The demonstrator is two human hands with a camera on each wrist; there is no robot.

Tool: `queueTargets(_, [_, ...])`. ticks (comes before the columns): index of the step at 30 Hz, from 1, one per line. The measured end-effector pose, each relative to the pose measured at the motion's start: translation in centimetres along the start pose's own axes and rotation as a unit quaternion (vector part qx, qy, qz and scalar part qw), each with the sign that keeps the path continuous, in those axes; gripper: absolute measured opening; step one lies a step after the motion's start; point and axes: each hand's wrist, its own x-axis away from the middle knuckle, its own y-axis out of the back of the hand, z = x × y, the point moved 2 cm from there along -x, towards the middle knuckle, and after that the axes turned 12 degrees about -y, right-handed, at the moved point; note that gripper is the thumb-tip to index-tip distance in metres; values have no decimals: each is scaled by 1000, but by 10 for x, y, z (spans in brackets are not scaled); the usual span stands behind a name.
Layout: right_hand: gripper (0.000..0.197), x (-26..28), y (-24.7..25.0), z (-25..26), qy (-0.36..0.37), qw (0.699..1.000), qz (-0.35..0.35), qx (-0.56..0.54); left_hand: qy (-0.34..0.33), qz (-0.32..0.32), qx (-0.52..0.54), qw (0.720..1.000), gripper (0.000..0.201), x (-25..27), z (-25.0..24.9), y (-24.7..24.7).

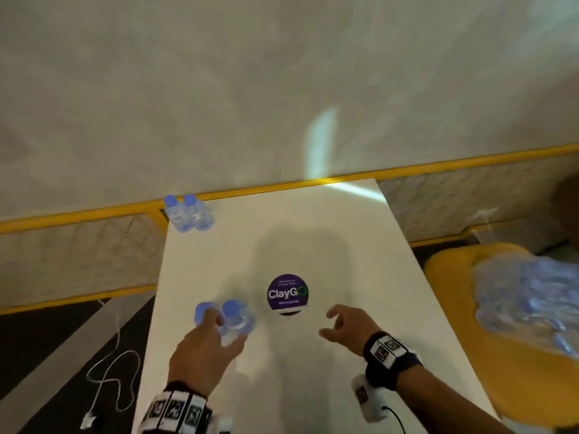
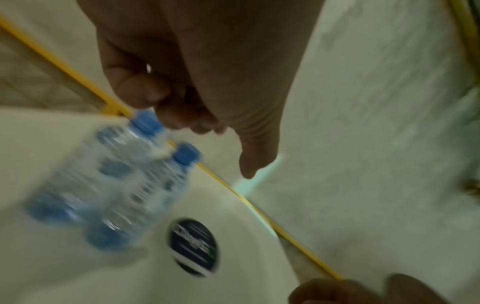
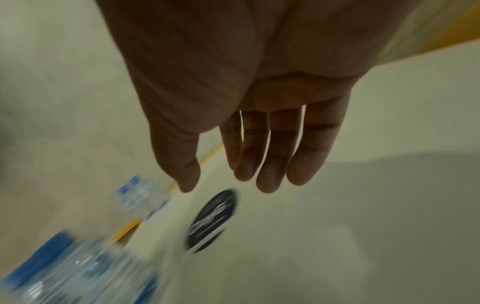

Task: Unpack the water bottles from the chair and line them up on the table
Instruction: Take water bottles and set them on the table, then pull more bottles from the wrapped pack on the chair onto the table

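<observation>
Two small clear water bottles with blue caps (image 1: 230, 319) (image 2: 116, 181) (image 3: 78, 273) stand close together on the near left of the white table (image 1: 329, 239). My left hand (image 1: 216, 330) (image 2: 221, 144) is right at them, fingers loosely curled by the caps and thumb stretched out. The left wrist view shows nothing gripped. Two more bottles (image 1: 188, 214) (image 3: 140, 195) stand at the table's far left corner. My right hand (image 1: 336, 324) (image 3: 221, 181) hovers empty over the table, fingers straight. A plastic-wrapped pack of bottles (image 1: 526, 302) lies on the yellow chair (image 1: 451, 270) at the right.
A round purple sticker (image 1: 288, 294) (image 2: 193, 246) (image 3: 211, 221) sits mid-table between my hands. A white cable (image 1: 109, 380) lies on the dark floor to the left. A yellow rail (image 1: 78, 216) runs along the wall behind the table.
</observation>
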Motion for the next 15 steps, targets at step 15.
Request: queueTargets(15, [68,67,169,-422,-345,809,-267,-394,-236,422,79,872,76,-37,-387,-315])
